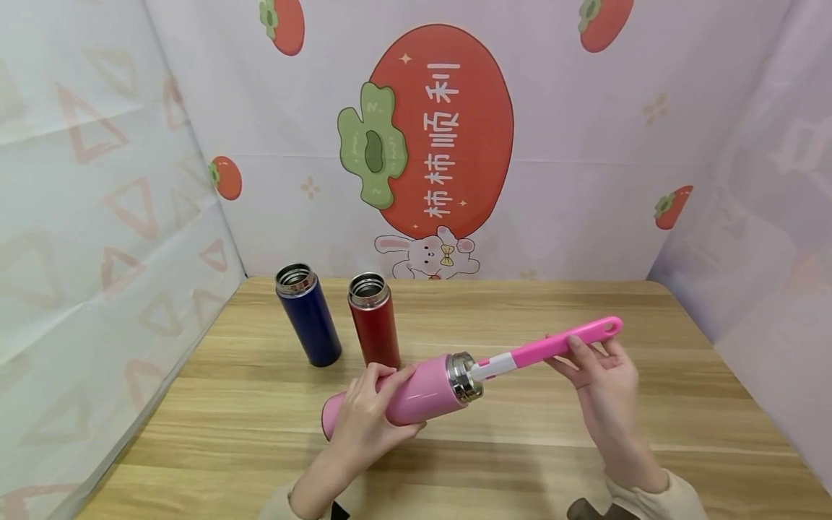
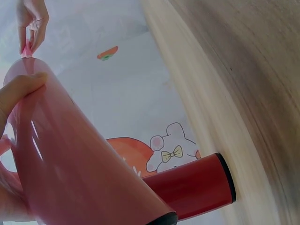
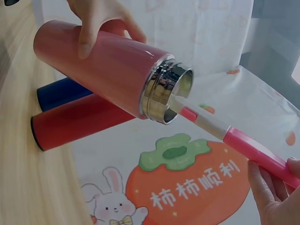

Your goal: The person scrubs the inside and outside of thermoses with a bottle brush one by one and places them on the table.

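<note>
My left hand (image 1: pixel 369 412) grips a pink thermos bottle (image 1: pixel 425 390) around its body, tilted with its steel mouth (image 3: pixel 168 89) toward the right. My right hand (image 1: pixel 604 383) pinches the pink handle of a bottle brush (image 1: pixel 546 349) near its end, which has a hanging hole. The brush's white neck (image 3: pixel 208 119) enters the bottle mouth, and its head is hidden inside. In the left wrist view the pink bottle (image 2: pixel 79 154) fills the foreground, with the right hand (image 2: pixel 33 18) beyond its far end.
A blue bottle (image 1: pixel 308 318) and a red bottle (image 1: pixel 375 325) stand uncapped on the wooden table (image 1: pixel 260 448), behind and left of the pink one. A printed cloth backdrop (image 1: pixel 559 217) rises at the table's back, with pale cloth walls at both sides.
</note>
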`<state>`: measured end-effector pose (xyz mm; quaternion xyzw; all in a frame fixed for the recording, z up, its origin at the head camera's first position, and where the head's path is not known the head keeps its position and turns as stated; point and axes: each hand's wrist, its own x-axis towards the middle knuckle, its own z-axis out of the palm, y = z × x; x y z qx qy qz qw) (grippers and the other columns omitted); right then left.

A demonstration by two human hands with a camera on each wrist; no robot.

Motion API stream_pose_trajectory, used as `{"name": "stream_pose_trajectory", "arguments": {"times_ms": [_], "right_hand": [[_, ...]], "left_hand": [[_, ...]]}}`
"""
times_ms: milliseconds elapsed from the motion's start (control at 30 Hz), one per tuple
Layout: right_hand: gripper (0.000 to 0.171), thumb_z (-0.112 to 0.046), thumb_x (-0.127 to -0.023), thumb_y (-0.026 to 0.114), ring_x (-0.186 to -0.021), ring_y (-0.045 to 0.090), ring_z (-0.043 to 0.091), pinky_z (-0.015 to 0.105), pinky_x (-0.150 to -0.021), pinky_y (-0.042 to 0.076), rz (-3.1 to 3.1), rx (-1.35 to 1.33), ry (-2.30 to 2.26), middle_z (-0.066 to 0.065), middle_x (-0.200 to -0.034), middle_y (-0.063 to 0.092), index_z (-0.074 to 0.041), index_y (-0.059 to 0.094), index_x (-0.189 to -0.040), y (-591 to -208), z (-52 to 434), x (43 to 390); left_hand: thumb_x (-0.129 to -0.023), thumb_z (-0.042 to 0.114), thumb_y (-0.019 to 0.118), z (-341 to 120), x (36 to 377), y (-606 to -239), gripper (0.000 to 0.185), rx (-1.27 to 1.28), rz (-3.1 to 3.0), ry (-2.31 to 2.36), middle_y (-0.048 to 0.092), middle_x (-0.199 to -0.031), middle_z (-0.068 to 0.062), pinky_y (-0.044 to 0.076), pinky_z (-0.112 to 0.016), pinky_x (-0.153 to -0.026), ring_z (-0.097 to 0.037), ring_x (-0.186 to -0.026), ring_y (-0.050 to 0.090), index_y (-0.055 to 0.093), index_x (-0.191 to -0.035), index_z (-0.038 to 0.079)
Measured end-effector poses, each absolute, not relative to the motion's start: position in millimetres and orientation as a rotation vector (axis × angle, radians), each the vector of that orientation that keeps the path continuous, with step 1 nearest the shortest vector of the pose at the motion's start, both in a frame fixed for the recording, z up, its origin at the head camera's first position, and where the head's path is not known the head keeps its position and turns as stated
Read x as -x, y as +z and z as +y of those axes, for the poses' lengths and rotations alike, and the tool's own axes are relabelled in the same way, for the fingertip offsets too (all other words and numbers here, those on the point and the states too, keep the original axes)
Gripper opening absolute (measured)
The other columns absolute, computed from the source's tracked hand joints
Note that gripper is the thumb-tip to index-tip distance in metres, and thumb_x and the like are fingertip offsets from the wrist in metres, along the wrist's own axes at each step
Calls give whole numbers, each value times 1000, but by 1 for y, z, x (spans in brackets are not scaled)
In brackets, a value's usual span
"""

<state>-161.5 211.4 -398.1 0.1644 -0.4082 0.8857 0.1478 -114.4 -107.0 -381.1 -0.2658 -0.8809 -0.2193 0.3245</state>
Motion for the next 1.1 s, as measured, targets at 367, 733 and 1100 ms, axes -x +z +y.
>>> {"name": "stream_pose_trajectory", "arguments": {"times_ms": [367, 733, 1100], "right_hand": [[14, 14, -85, 42, -75, 65, 26, 40, -68, 48, -1013, -390, 2570, 18, -80, 64, 8, 51, -95, -326, 199, 128], [17, 15, -86, 40, -75, 65, 27, 40, -69, 49, -976, -376, 2609, 19, -81, 64, 9, 52, -97, -325, 208, 127], [14, 11, -86, 44, -77, 65, 24, 38, -69, 49, -1090, -309, 2570, 15, -80, 65, 4, 50, -96, -322, 200, 128]], "left_hand": [[-49, 36, 83, -111, 114, -382, 71, 727, -2308, -572, 48, -94, -4, 40, -30, -65, -17, -80, 50, 57, -113, 19], [-47, 36, 83, -115, 113, -386, 74, 728, -2293, -570, 48, -94, -4, 40, -30, -65, -17, -81, 50, 57, -115, 20], [-46, 33, 84, -112, 113, -380, 74, 733, -2247, -576, 48, -91, -7, 40, -35, -67, -20, -82, 49, 57, -114, 18]]}}
